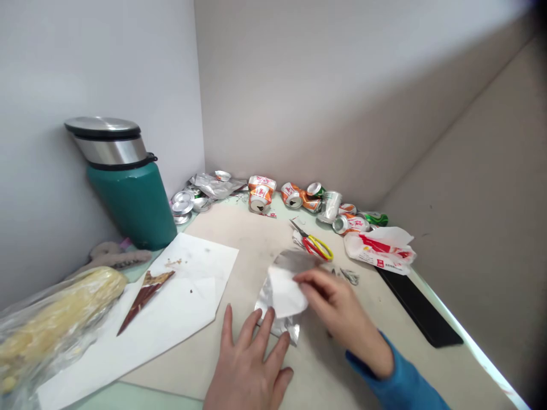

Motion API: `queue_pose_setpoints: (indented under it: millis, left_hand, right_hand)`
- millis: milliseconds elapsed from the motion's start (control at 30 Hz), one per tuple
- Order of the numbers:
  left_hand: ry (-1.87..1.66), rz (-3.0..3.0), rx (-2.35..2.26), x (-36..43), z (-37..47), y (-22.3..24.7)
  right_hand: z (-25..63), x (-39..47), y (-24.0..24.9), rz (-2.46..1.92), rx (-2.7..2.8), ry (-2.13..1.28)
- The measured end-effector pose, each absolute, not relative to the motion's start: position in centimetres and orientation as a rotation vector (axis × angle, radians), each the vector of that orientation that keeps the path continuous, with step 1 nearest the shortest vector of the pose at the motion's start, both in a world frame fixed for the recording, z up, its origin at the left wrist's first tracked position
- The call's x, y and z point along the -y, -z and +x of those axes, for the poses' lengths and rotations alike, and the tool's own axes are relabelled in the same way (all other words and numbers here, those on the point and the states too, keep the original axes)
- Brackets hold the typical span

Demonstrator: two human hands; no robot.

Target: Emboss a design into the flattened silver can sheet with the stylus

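Observation:
A small white piece of paper [287,291] lies over a crinkled sheet of silver metal [285,331] on the board before me. My right hand [335,307], in a blue sleeve, pinches the paper's right edge between thumb and fingers. With fingers spread, my left hand [252,364] rests flat at the lower left, its fingertips touching the paper and the metal's near edge. Just beyond the sheet lie scissors [311,242] with red and yellow handles, blades pointing away. Curled metal scraps [350,277] sit right of the sheet.
Crushed and cut drink cans [261,193] line the back wall. At left stand a teal bottle [132,199], white paper [192,285] bearing a brown wrapper piece [145,299], and plastic-wrapped yellow food [64,313]. A red-white bag [380,249] and a black flat object [421,307] lie right.

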State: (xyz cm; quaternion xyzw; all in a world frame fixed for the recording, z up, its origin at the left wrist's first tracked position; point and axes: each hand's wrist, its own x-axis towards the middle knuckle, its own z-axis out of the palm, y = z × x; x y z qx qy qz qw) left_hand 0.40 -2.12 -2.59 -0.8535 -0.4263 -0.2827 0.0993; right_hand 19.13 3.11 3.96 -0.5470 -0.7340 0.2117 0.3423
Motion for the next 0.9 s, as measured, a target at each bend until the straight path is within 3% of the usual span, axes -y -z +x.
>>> queue_pose_setpoints:
  millis: [233,900]
  left_hand:
    - [0.952,-2.523,1.256,1.9,0.4,3.2]
    - [0.892,-2.500,1.219,1.9,0.5,3.1]
  right_hand:
    - [17.0,-1.8,-0.9,-1.483,2.329,-0.369]
    - [17.7,-13.0,-0.9,-1.839,2.151,-0.151]
